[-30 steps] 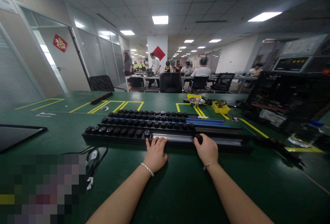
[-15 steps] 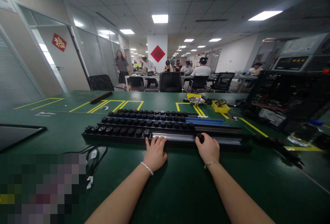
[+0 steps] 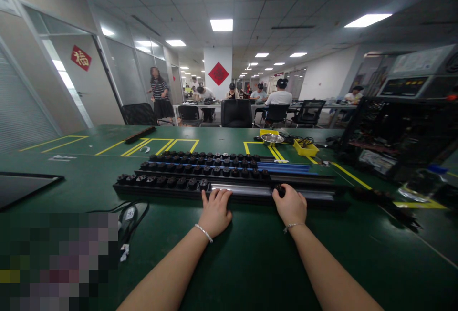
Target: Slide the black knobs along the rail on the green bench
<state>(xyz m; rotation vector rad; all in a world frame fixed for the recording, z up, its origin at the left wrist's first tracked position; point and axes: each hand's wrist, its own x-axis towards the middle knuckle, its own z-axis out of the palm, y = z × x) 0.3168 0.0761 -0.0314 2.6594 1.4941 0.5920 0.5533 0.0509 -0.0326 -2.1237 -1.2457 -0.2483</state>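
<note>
A long black power track rail (image 3: 246,190) lies crosswise in front of me, its left part filled with a row of round black sockets (image 3: 171,182). Fingers spread, my left hand (image 3: 215,211) lies on the rail's front edge, thumb by the last socket in that row. My right hand (image 3: 291,206) is closed round a single black socket (image 3: 278,190) at the rail's channel, farther right; the fingers partly cover it. Between my hands the bare silvery channel shows. Behind it lie more rails with sockets, one with a blue strip (image 3: 286,168).
Yellow trays (image 3: 306,149) and a metal bowl (image 3: 272,138) stand at the back. An opened equipment case (image 3: 379,134) and a clear container (image 3: 422,184) are at right. Cables (image 3: 134,220) and a flat black panel (image 3: 28,187) lie left. People sit beyond the table.
My right hand has shifted very slightly right with the socket. My left hand stays put. In the background, a standing person has moved left.
</note>
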